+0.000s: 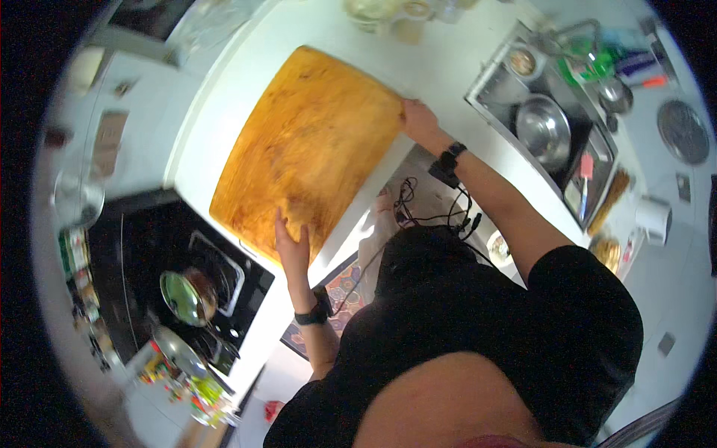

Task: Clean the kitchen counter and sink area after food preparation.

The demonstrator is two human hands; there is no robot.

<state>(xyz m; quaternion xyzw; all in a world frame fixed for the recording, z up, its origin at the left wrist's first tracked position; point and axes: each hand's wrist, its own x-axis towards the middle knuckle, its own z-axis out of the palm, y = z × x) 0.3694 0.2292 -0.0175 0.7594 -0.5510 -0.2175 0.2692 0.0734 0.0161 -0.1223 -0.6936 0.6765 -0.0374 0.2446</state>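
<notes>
A large wooden board (313, 129), orange-brown with dark grain, lies on the white countertop (442, 67). My right hand (420, 120) grips its right corner, the fingers partly hidden at the edge. Over the board's near left part is my left hand (292, 243), fingers spread and holding nothing. Whether its fingertips touch the wood I cannot tell. Each wrist wears a black strap with a small device, and dark cables hang below the right one.
Left stands a black gas hob (151, 235) with a lidded pot (187, 297) and a pan (179, 353). To the right, a sink (504, 95) holds a steel bowl (542, 129). Blurred bowls (369, 11) sit at the back, and seasoning packs (207, 392) lie beyond the hob.
</notes>
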